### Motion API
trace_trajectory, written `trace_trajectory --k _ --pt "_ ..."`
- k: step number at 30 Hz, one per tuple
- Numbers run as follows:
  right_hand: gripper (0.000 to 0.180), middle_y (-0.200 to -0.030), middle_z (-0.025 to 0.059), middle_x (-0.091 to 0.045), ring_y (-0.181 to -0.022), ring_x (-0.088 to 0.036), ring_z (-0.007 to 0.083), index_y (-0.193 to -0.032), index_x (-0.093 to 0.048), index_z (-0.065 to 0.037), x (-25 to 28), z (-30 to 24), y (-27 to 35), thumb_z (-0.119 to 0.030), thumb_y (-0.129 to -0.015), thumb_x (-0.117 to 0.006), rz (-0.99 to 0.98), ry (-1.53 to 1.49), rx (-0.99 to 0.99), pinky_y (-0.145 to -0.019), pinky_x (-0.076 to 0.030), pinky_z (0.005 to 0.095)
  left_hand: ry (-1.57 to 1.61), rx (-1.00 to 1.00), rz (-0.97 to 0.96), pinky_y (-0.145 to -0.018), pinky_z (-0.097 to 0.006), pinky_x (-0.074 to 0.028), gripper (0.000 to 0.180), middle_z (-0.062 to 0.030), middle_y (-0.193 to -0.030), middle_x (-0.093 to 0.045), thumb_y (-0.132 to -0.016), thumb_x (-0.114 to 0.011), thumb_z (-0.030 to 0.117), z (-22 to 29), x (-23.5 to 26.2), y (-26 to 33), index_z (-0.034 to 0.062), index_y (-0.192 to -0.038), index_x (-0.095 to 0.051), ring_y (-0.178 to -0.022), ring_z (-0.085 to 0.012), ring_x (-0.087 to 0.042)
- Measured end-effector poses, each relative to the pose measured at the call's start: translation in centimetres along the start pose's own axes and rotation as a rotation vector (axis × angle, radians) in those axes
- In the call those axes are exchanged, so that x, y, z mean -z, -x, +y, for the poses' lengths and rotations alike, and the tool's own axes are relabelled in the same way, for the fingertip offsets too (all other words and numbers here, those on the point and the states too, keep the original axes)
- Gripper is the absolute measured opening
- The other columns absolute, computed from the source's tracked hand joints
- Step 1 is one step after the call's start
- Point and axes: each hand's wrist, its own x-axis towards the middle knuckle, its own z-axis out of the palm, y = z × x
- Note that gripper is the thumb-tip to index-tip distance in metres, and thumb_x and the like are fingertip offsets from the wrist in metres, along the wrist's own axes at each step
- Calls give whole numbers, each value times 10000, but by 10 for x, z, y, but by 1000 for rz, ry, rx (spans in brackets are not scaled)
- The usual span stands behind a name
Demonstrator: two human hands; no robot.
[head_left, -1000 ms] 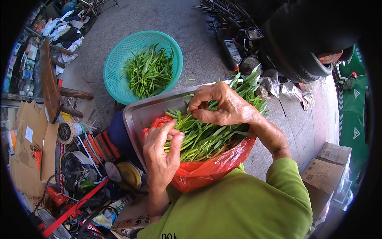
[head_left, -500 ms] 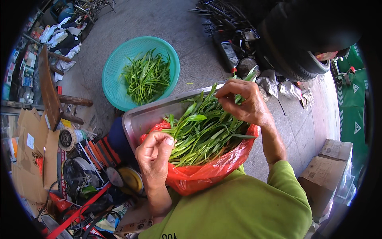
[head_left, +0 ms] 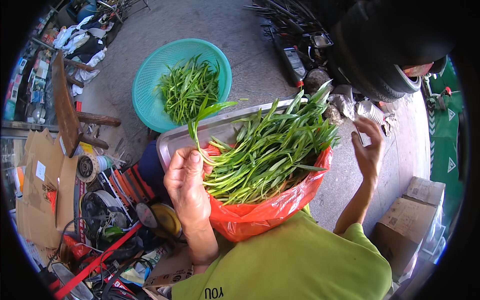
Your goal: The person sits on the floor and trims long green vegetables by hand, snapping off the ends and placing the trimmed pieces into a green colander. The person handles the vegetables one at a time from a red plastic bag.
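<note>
A heap of leafy green stems [head_left: 280, 145], which look like water spinach, fills an open red plastic bag [head_left: 260, 217]. The bag rests in a metal tray [head_left: 172, 137] against my green shirt. At the heap's left edge, my left hand [head_left: 190, 187] pinches a water spinach sprig [head_left: 212, 109] between thumb and fingers, its leaves pointing up. Off to the right of the bag, my right hand [head_left: 369, 150] hovers over the floor with curved fingers apart and nothing visible in it. Beyond the tray, a turquoise basket [head_left: 145, 90] contains more picked greens [head_left: 190, 92].
A wooden stool [head_left: 70, 112] lies tipped at the left, above cardboard [head_left: 42, 190] and a jumble of tools and cables. Tires [head_left: 370, 70] and a dark bottle [head_left: 293, 65] stand at the far right. Cardboard boxes [head_left: 405, 220] sit at the near right.
My right hand has left the top of the heap and swung out to the right, its fingers spreading. An upright sprig now shows in my left hand.
</note>
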Motion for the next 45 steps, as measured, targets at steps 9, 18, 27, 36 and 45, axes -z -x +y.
trace_trajectory --k 9,18,27,36,45 --pt "257 -781 51 -672 -643 -612 205 -1029 -709 -32 -19 -120 13 -36 -773 -722 -223 -436 245 -649 -497 360 -164 -49 -79 -726 -229 -421 140 -45 -845 -627 -975 -575 126 6 -19 22 -11 -955 -595 -749 -88 -527" --pt "233 -650 46 -555 -535 -550 225 -855 -653 -24 -67 -171 21 1 -635 -727 -265 -637 647 -528 -424 346 -119 -42 -130 -773 -232 -456 155 -82 -916 -654 -998 -560 128 9 -20 28 -25 -991 -581 -835 -91 -566" --pt "76 -692 10 -610 -597 -532 64 -827 -672 11 -74 -177 23 37 -782 -616 -350 -1138 -11 -577 -439 238 200 -118 -299 -727 -298 -501 187 -149 -981 -615 -1011 -517 172 -1 -18 28 -6 -1069 -513 -817 -161 -580" --pt "94 -728 -3 -652 -580 -535 28 -930 -719 2 -49 -109 -1 -22 -886 -639 224 -1074 -280 -532 -386 161 -478 -289 38 -666 -220 -419 132 -50 -866 -646 -975 -568 123 42 6 -44 1 -941 -608 -704 -71 -520" --pt "104 -790 -20 -672 -681 -564 19 -968 -713 -21 -32 -10 33 -30 -867 -688 414 -474 -415 -611 -449 169 -1304 -421 -54 -676 -354 -491 168 -138 -856 -659 -807 -694 73 3 36 -103 -28 -940 -688 -686 -232 -621"
